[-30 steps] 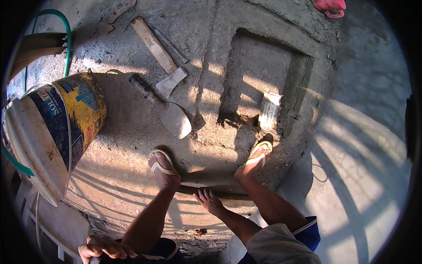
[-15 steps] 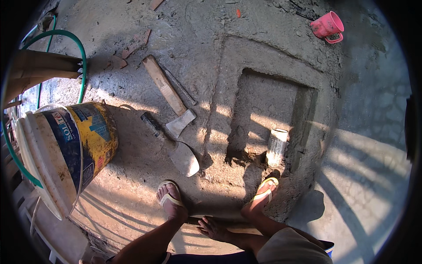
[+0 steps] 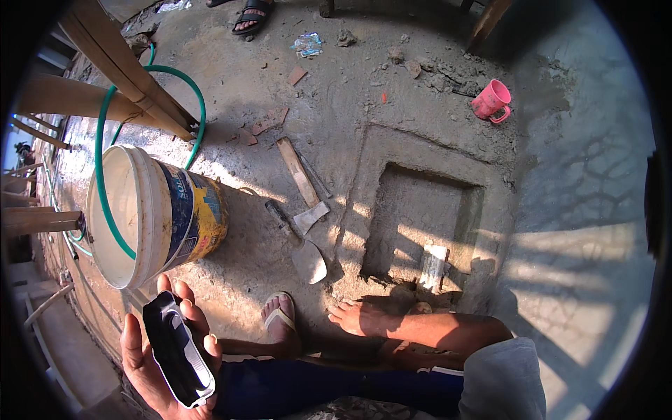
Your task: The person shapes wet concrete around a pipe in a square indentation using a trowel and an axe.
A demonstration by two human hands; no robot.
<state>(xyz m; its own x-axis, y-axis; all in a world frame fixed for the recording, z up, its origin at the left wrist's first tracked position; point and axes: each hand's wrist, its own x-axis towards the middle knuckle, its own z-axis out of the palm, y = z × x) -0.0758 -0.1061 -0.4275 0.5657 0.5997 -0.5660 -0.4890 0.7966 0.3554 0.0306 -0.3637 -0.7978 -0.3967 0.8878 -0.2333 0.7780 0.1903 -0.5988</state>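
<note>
At the lower left, my left hand (image 3: 150, 371) is palm up with its fingers curled round a hollow black case (image 3: 178, 350) with a pale rim. What the case belongs to cannot be made out. My right hand (image 3: 357, 319) reaches in from the right, its fingers stretched out low over the ground and holding nothing visible. It is between my sandalled left foot (image 3: 281, 315) and a short whitish pipe (image 3: 434, 267). That pipe rises at the near edge of a square pit (image 3: 427, 203) in rough cement. My right foot is mostly hidden behind my right forearm.
A trowel (image 3: 308, 261) and a wooden-handled hatchet (image 3: 312, 215) lie left of the pit. A large bucket (image 3: 119, 217) stands at left under a green hose (image 3: 100, 161). Wooden poles (image 3: 129, 70) rise behind it. A pink mug (image 3: 490, 102) is at far right; another person's sandalled foot (image 3: 252, 17) is at the top.
My left hand has come into view with the black case. My right hand has moved up from the edge between my feet, and the view has tilted farther out and to the left.
</note>
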